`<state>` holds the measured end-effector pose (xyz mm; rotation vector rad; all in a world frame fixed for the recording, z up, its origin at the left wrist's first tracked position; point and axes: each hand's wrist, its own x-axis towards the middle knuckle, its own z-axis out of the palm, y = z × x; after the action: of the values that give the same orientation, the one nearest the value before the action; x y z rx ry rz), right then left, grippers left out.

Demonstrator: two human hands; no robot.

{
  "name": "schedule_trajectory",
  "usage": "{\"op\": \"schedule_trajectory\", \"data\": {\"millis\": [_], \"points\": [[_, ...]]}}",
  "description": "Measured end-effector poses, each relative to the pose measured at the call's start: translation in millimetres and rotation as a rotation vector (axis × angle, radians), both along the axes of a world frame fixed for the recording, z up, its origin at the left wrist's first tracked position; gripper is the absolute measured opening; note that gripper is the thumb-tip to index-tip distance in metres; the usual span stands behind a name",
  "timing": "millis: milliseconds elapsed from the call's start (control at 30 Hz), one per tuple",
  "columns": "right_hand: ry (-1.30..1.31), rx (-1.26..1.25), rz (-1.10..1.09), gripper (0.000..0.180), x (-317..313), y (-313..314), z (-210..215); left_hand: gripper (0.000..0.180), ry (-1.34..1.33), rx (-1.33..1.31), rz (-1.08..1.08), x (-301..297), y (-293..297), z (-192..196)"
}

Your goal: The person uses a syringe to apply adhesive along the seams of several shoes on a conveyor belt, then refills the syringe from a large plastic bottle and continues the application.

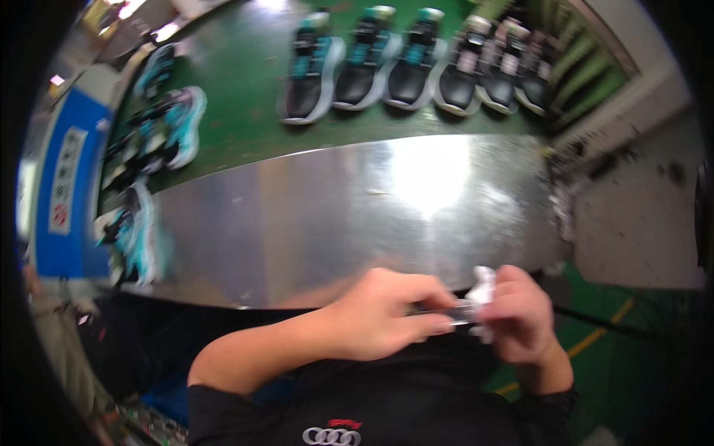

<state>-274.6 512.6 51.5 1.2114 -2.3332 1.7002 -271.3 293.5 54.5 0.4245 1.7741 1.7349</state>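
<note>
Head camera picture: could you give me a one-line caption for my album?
Two hands, left hand and right hand, pinch a small white object beside a shiny metal table, sneakers lined on green belt.

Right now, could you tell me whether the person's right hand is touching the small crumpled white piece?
Touching: the head view shows the right hand pinching the small crumpled white piece between its fingertips.

A polished steel worktop (312,223) runs across the middle of the space, catching a hard white glare (428,178) from overhead light. Behind it lies a green conveyor belt (245,89) carrying a row of black sneakers (416,63) with white and teal trim, more of them curving round on the left (160,126). A blue panel (67,193) stands at the far left. To the right the floor is grey concrete (639,223), then green paint with a yellow line (595,338).
</note>
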Motion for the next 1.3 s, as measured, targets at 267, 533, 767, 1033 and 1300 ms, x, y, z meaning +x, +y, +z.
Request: {"op": "schedule_trajectory", "data": {"millis": [267,533,767,1033,1300], "points": [[-0.611,-0.373,-0.312,0.014,-1,1,-24,0.020,0.986,-0.275,0.097,-29,33,-17],[-0.316,-0.183,-0.251,0.017,-16,16,-17,0.021,0.001,-0.055,0.159,-33,41,-10],[-0.873,-0.479,-0.260,0.027,-39,21,-42,0.024,1.163,-0.496,0.017,-61,65,-25],[-0.019,0.392,-0.984,0.036,-79,85,-8,0.016,0.493,-0.212,0.486,-41,-14,0],[0.231,0.505,-0.250,0.015,-90,-32,-46,0.016,0.391,-0.355,0.659,4,-98,-23]]}}
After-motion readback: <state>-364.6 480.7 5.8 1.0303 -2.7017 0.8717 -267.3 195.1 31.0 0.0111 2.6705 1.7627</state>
